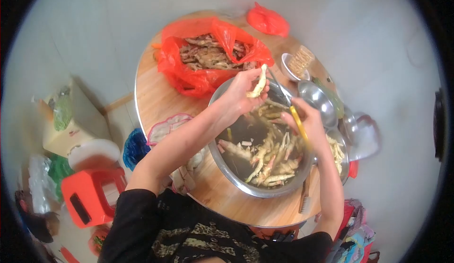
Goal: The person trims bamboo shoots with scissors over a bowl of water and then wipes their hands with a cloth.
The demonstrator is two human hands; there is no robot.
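Note:
Above the far side of a large metal basin [229, 174], my left hand [243, 93] holds a pale chicken foot [259, 84] upright between its fingers. My right hand [306, 121] is closed on scissors with yellow handles [298, 121], whose blades point up and left, close to my left hand. Many chicken feet [269, 156] lie in the cloudy water of the basin. Behind and left of the basin, an open red plastic bag [182, 83] holds darker, brownish feet [208, 55].
The basin stands on a round wooden table [153, 93]. Right of it are a metal bowl [319, 104], a white bowl [288, 67] and a bowl of pale pieces [336, 154]. A brush [304, 201] lies near the front edge. A red stool [90, 197] stands left.

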